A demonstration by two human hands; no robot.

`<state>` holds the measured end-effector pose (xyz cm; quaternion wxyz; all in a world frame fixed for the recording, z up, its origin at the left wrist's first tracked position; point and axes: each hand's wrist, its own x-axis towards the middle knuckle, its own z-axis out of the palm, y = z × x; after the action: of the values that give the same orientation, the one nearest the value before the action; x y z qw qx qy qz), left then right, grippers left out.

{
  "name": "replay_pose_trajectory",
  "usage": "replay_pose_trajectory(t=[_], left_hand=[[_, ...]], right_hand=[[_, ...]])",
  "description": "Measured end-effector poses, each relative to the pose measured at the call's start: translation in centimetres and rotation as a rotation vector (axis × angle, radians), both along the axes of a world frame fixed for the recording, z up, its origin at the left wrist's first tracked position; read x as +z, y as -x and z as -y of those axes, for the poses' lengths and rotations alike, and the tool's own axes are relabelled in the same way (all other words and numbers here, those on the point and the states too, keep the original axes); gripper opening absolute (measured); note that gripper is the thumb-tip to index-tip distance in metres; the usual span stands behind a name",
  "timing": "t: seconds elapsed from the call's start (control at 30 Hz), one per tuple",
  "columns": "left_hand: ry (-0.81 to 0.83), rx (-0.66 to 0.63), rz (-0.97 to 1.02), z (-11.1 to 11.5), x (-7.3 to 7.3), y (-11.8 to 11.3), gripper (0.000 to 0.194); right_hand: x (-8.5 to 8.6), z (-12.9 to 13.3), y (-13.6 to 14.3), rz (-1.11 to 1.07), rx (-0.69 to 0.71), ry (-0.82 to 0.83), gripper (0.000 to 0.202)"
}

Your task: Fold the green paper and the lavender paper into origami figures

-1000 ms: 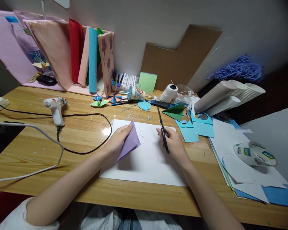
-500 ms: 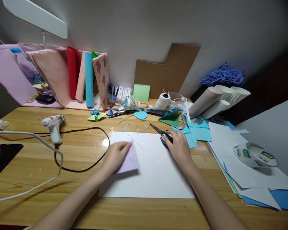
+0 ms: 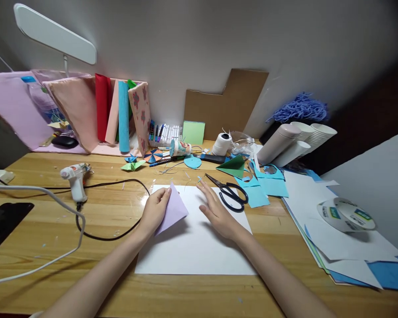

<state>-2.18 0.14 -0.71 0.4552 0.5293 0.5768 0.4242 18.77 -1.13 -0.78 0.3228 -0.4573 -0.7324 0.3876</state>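
Observation:
A sheet of light purple paper (image 3: 174,211) is pinched in my left hand (image 3: 154,209), tilted above a large white sheet (image 3: 199,256) that lies on the wooden table. My right hand (image 3: 218,215) is over the white sheet with its fingers stretched out, holding nothing. Just right of it rest black-handled scissors (image 3: 232,197), blades slightly apart and pointing up and left, partly over the white sheet's edge. Beyond the fingertips lie small paper scraps (image 3: 199,179).
A hot glue gun (image 3: 75,180) with its black cord stands left. Blue paper offcuts (image 3: 257,194), a folded green paper (image 3: 232,166) and a thread spool (image 3: 222,144) lie toward the back. A tape roll (image 3: 346,215) sits on stacked paper at right.
My right hand has let go of the scissors and moved left over the white sheet. The purple paper in my left hand has turned and moved slightly left. The view has shifted slightly.

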Motion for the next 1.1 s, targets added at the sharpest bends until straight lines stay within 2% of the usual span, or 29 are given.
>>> replay_pose_trajectory(t=[0.1, 0.2, 0.27, 0.37, 0.47, 0.57, 0.6, 0.63, 0.73, 0.87, 0.97, 1.1], left_hand=[[0.021, -0.021, 0.053, 0.2, -0.2, -0.3, 0.035], [0.043, -0.037, 0.111, 0.5, -0.4, -0.9, 0.032], [0.058, -0.044, 0.147, 1.0, -0.3, -1.3, 0.031], [0.051, -0.076, 0.157, 1.8, 0.1, -1.8, 0.032], [0.021, -0.193, 0.060, 2.7, 0.5, -2.3, 0.038], [-0.052, -0.325, -0.067, 3.7, 0.4, -2.9, 0.073], [-0.086, -0.335, -0.102, 4.1, 0.3, -3.1, 0.083], [-0.096, -0.345, -0.125, 4.3, 0.1, -3.3, 0.086], [-0.085, -0.340, -0.154, 4.7, -0.3, -3.8, 0.078], [-0.036, -0.357, -0.064, 4.6, 0.3, -3.8, 0.068], [-0.002, -0.352, 0.096, 4.4, 1.0, -3.8, 0.053], [0.173, -0.224, 0.439, 4.1, 0.6, -3.9, 0.045]], right_hand=[[0.1, 0.0, -0.2, -0.167, 0.006, 0.058, 0.043], [0.2, 0.8, 0.6, -0.384, 0.040, 0.286, 0.039], [0.1, 1.4, 1.4, -0.428, 0.069, 0.439, 0.036], [-0.4, 2.0, 2.3, -0.410, 0.051, 0.536, 0.032], [-0.9, 2.1, 2.4, -0.393, -0.084, 0.504, 0.031], [-0.8, 2.0, 2.2, -0.361, -0.166, 0.404, 0.030], [-0.7, 2.1, 2.1, -0.343, -0.171, 0.367, 0.029], [-0.4, 2.2, 2.1, -0.326, -0.168, 0.332, 0.029], [0.4, 2.5, 2.1, -0.308, -0.119, 0.281, 0.032], [0.8, 2.7, 1.9, -0.372, -0.067, 0.289, 0.054], [0.6, 2.6, 1.6, -0.343, -0.049, 0.264, 0.060], [0.4, 2.3, 1.5, -0.263, -0.151, 0.106, 0.051]])
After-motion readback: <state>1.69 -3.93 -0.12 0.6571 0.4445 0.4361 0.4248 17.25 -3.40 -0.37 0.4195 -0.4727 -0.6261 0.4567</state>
